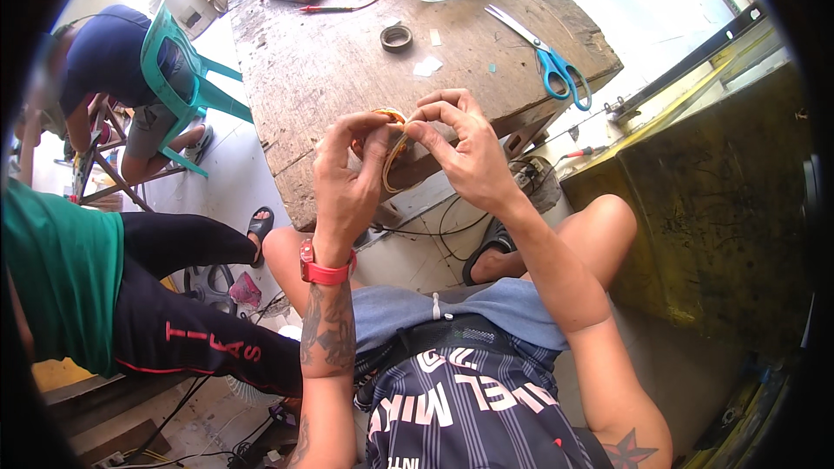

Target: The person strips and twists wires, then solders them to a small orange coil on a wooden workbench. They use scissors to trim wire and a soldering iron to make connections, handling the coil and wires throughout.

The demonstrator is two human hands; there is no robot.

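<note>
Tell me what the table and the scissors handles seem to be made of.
The table looks like bare, weathered wood: grey-brown, with visible grain, cracks and rough edges. The scissors handles look like smooth blue plastic, evenly coloured with a slight shine; the blades appear to be metal.

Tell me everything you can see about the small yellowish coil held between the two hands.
The small yellowish coil looks like a ring of thin copper-coloured wire, with an orange-brown upper part and a loose pale loop hanging below. Fingertips of the left hand and the right hand pinch it from both sides. It is held in the air, in front of the worn wooden table's near edge.
</note>
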